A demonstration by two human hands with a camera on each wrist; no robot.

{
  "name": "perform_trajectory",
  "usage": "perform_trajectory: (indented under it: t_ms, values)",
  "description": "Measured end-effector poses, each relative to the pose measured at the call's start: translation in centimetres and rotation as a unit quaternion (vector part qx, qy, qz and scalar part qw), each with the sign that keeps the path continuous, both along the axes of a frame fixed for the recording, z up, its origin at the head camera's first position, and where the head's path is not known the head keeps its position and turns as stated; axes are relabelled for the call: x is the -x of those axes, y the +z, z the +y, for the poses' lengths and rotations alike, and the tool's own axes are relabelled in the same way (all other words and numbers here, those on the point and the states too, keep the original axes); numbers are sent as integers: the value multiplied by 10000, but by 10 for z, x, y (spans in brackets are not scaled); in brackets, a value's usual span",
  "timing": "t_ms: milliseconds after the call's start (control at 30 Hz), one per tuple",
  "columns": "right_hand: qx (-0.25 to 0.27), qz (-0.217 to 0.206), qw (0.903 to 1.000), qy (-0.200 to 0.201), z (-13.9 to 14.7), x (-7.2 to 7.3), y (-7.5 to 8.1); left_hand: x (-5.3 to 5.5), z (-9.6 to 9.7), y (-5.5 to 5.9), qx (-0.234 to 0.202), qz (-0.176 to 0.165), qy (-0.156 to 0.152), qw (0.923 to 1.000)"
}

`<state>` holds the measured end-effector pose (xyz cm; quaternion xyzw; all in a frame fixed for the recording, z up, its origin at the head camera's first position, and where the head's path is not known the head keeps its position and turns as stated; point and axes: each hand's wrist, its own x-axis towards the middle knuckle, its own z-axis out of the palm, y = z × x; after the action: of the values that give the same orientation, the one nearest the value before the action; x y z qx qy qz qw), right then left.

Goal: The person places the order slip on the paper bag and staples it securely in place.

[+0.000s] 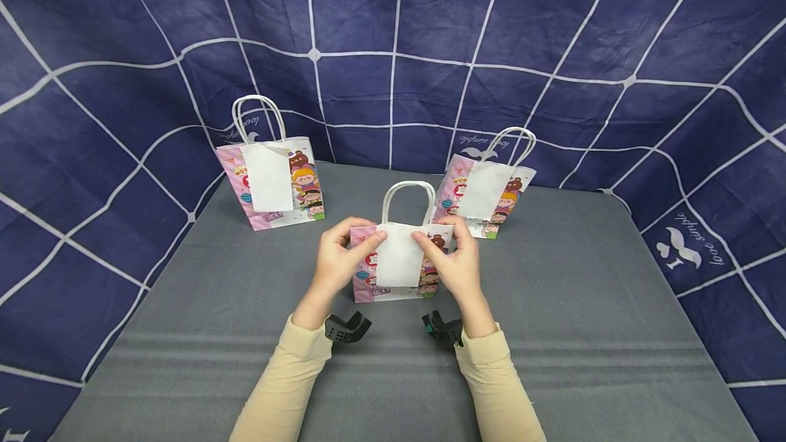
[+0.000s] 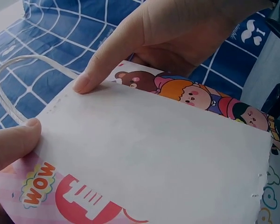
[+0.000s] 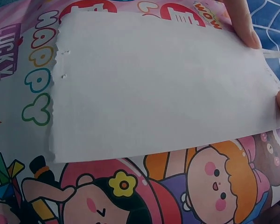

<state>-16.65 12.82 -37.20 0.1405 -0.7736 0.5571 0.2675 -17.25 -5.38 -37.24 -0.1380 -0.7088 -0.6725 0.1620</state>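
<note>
Landmark was the front bag: it lay directly between the left hand and right hand, roughly square to the person, so neither hand was nearer; each had one side edge. White panel faced the person, its long axis running from the handle down toward the base, handle up. Bag looked about upright on the bench; couldn't tell if the base took full weight. Both hands were gripping the bag: thumbs on the panel's front near the handle end, fingers wrapped behind the top corners, mostly hidden. Grip looked near mirror-symmetric, so I'd judge the relation that mattered was even hold either side of the handle, to keep the bag from twisting. Forearms came in from the near side of the front bag, left and right of it, angled inward toward it. Left rear bag stood beyond it to the left, well apart; right rear bag stood beyond it to the right, closer, just past the right hand.
</note>
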Motion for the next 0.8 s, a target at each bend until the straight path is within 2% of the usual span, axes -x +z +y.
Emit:
perform_trajectory:
  t_ms: [133, 233, 500, 667, 800]
  values:
    - [17, -45, 10000, 33, 0, 0, 0, 0, 0, -1, -126, -185, -244, 9995]
    - [37, -86, 9999, 46, 0, 0, 0, 0, 0, -2, -202, -205, -313, 9991]
    - [19, -146, 9998, 158, 3, 0, 0, 1, 1, -4, -342, -33, -209, 9992]
    - [249, 140, 9988, 403, 14, 5, -4, 2, 2, -5, -364, 13, -161, 9992]
    - [493, 145, 9984, 248, 25, 12, -10, 2, 2, -6, -340, 7, -140, 9993]
